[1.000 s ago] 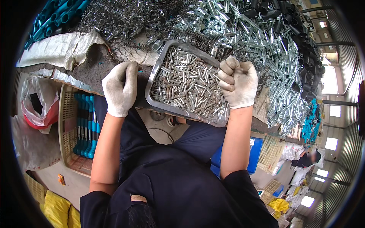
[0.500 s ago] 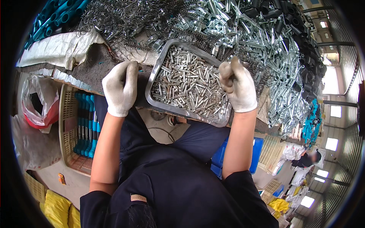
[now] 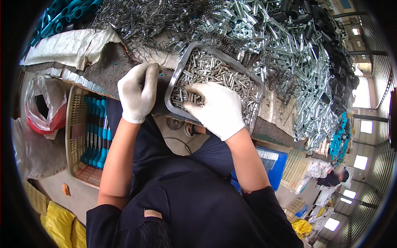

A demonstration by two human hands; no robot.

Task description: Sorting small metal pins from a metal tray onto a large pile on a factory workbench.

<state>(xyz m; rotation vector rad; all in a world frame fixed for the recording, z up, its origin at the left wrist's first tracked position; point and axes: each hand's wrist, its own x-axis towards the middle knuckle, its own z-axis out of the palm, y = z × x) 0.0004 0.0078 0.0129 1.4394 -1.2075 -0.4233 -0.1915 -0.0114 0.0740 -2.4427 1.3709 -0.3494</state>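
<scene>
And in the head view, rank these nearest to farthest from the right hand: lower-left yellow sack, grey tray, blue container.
1. Grey tray: directly under the right hand.
2. Blue container: below and to the right.
3. Yellow sack: far lower left.

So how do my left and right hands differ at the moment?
Position: the left hand is beside the tray, while the right hand is over the metal pins in it.
Pose: the left hand's fingers are curled closed; the right hand's thumb and fingers are parted.
Direction: the left hand points away from your body, whereas the right hand reaches across toward your left.
Both wear pale gloves.
</scene>
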